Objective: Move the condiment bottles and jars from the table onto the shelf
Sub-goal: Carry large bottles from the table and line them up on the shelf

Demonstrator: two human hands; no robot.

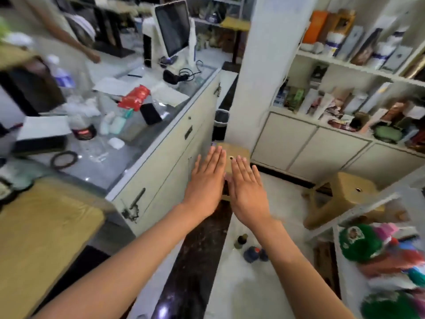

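Observation:
My left hand [205, 180] and my right hand [247, 187] are stretched out side by side in mid-air, palms down, fingers straight, holding nothing. Below them stands a tan stool [239, 155]. A dark-lidded jar [83, 132] and a clear plastic bottle [60, 74] stand on the glass-topped counter [128, 157] at the left. A white shelf unit [345, 63] at the right is packed with boxes and packets. On the floor near my right forearm sit a small dark bottle [240, 241] and a blue-and-red bottle [253, 253].
The counter also carries a monitor [173, 26], a barcode scanner [171, 75], a red packet [135, 97], a phone [150, 113] and papers. A second tan stool [345, 196] stands at the right, a bin [220, 125] behind the near stool. A person's arm [69, 38] reaches in at top left.

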